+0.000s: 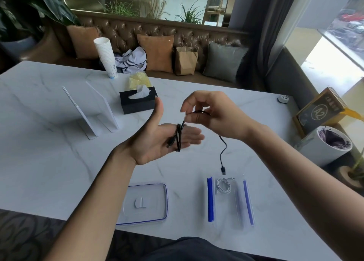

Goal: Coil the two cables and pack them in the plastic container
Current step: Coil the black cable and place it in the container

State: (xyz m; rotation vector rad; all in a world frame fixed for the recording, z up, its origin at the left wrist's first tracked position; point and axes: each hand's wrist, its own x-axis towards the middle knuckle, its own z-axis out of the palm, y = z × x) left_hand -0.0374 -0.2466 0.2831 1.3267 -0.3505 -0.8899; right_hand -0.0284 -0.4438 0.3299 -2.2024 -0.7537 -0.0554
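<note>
The left hand is lying palm up and spread wide over the table, serving as a spool: several turns of the black cable are sitting around its fingers. At three o'clock from it, the right hand is pinching the cable between thumb and fingertips, feeding the next turn. The loose tail is hanging toward six o'clock, its plug dangling just above the plastic container, where the white cable is already lying coiled. The lid is resting at nine o'clock from the container. The likely risk: with the fingers flat and nothing clamping them, the turns could slide off the fingertips and spring loose, or the swinging plug could snag the container's rim.
</note>
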